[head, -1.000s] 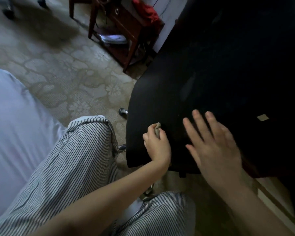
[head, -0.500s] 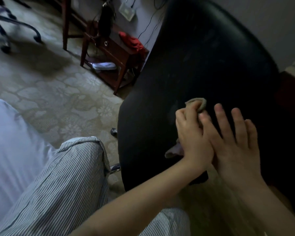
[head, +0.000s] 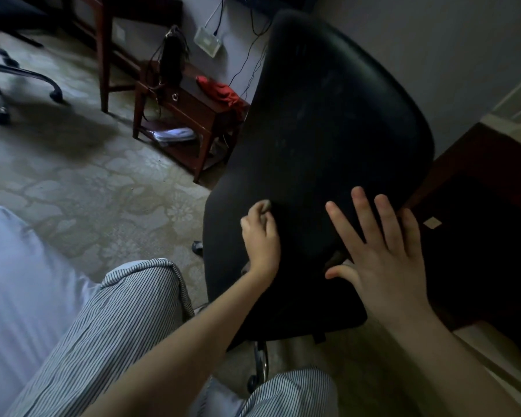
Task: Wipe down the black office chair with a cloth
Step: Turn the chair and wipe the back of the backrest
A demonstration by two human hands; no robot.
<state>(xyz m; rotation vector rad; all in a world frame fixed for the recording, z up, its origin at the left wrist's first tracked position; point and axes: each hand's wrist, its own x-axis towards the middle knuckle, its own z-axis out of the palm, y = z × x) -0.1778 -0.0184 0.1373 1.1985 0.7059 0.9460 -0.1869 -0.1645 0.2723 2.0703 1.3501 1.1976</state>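
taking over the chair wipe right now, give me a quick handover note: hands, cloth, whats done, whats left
Left hand: curled round the bunched cloth, of which only a bit shows past the fingertips, against the left side of the chair.
Right hand: open, fingers spread, flat on the chair to the right of the left hand, probably bracing it.
Done: the dim light hides how much has been wiped.
Left: pale dusty marks show on the chair's upper part, so that area likely needs wiping. The base is mostly hidden, so check it too.
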